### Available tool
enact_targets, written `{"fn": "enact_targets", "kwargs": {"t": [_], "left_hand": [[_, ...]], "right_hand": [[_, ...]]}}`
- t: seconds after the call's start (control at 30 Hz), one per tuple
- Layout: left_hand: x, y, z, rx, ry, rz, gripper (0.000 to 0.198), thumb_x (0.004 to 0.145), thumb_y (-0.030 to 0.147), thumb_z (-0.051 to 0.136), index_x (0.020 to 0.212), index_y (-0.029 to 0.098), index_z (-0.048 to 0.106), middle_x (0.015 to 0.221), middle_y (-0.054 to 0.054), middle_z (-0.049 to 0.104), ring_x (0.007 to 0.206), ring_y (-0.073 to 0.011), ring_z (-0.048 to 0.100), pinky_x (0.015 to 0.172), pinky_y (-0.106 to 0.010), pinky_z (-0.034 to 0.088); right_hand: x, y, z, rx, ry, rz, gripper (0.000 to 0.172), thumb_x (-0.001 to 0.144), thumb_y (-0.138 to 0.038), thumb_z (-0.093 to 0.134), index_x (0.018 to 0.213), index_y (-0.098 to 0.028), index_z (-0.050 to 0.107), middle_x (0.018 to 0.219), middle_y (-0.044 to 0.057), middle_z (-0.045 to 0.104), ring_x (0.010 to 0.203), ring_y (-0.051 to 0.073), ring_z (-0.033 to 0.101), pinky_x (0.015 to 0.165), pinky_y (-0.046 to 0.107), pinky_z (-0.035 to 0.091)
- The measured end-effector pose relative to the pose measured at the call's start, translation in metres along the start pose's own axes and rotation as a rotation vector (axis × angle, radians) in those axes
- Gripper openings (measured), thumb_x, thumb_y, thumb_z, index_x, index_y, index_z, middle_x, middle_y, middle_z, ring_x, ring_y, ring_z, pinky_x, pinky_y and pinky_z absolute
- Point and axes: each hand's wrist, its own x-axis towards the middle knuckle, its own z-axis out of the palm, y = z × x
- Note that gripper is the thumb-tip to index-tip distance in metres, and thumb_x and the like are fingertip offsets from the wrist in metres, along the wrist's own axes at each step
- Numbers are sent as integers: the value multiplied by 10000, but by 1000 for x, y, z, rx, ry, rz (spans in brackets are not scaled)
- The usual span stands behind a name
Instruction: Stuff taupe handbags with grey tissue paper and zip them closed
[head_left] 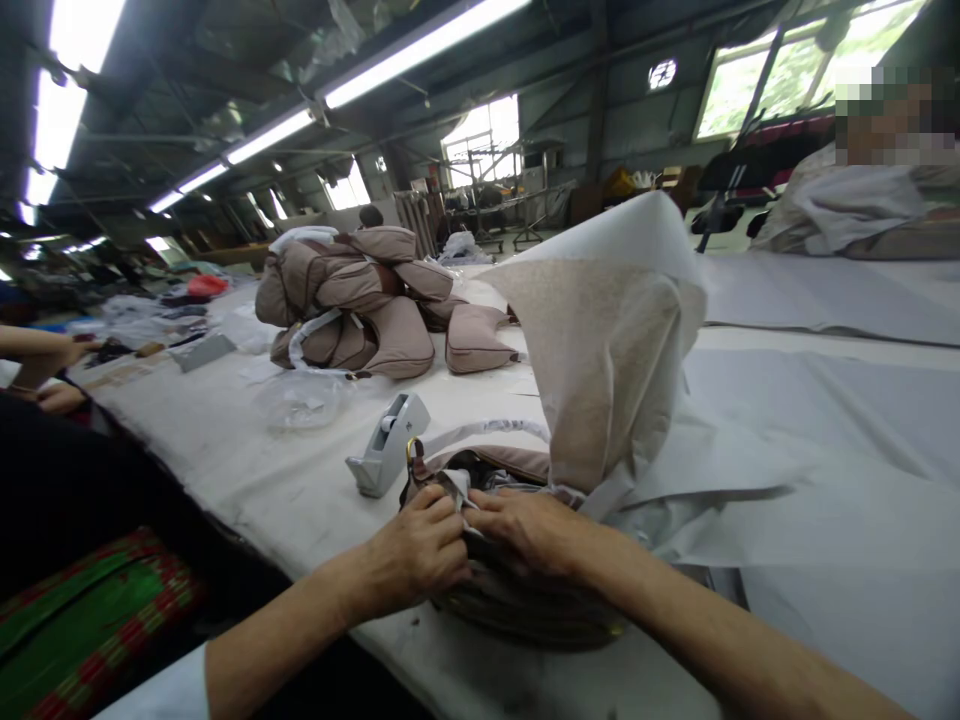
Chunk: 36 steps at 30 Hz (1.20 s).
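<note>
A handbag (517, 610) sits on the table in front of me, its dark, shiny near side toward me and its top open. Its pale-wrapped handle (487, 428) arches behind the opening, and a gold ring shows at its left end. My left hand (424, 545) is closed on the bag's left rim. Across the opening reaches my right hand (529, 530), its fingers bent over the near rim and partly hidden. White paper (457, 485) shows between my fingertips. A large crumpled sheet of thin paper (607, 350) stands up from the bag's right side.
A grey tape dispenser (390, 440) stands left of the bag. Several taupe bags (360, 290) are piled behind it, near a clear plastic bag (300, 395). White sheets (825, 420) cover the right side. Another person's arms (45, 370) are at the far left; a person is at upper right.
</note>
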Motion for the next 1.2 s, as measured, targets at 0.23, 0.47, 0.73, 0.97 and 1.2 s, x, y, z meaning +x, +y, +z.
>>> {"fn": "enact_targets", "kwargs": {"t": [0.23,0.47,0.73,0.97,1.2], "left_hand": [[-2,4,-1,-62,217,101,152,860,184,512,719,131,533,675,-38,501,732,-191,468,743,-373,415],[-24,6,-33,-236,-183,-202,221,772,341,628,855,162,527,883,-61,562,843,-229,492,799,-408,390],[-14,17,-56,-271,-611,-262,88,772,137,565,821,195,520,904,-15,578,836,-212,501,752,-353,383],[-9,16,-61,-322,-748,-330,205,717,73,539,879,198,526,990,-16,559,882,-198,521,759,-321,411],[4,21,-64,-251,-801,-295,138,738,157,562,874,181,564,989,-54,592,928,-239,521,832,-369,404]], "right_hand": [[41,0,24,-164,-78,-251,64,788,-206,570,781,-169,622,853,47,667,793,193,586,567,270,388],[26,-22,-12,10,-93,-249,136,748,-191,601,883,-177,590,923,15,647,768,143,560,627,229,416],[-100,-1,-3,-354,111,99,179,860,-187,462,706,-172,553,696,40,592,643,165,503,616,310,350],[-98,35,-17,-442,220,10,163,881,-175,441,921,-180,599,957,67,626,904,203,539,788,346,396],[-32,35,-28,-330,-1,-275,382,775,-442,588,1016,-149,624,792,73,666,781,218,579,750,352,433]]}}
